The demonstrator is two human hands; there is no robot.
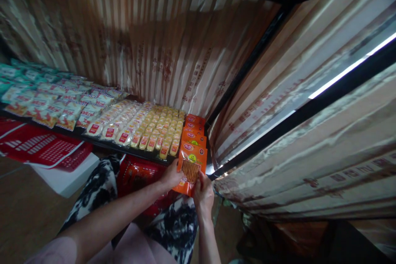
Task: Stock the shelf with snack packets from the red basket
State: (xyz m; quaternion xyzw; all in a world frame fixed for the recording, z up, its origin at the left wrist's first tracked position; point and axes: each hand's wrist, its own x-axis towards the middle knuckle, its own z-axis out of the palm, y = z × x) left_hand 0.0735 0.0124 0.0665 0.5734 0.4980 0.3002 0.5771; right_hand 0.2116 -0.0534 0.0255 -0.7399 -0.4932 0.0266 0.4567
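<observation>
1. Currently, the left hand [172, 175] and right hand [204, 192] grip an orange packet [190, 170] between their fingers.
2. It is at the front right corner of the shelf [126, 149], seemingly overlapping other packets [193, 132].

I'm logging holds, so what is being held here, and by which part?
An orange packet, by its lower sides: left grip at left, right grip at right.

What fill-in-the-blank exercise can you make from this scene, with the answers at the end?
The left grip and right grip hold a packet coloured mainly ____.
As pictured, the yellow snacks lie to the ____ of the matching packets.
The basket at far left, below the shelf, is ____.
Missing words: orange; left; red.
</observation>
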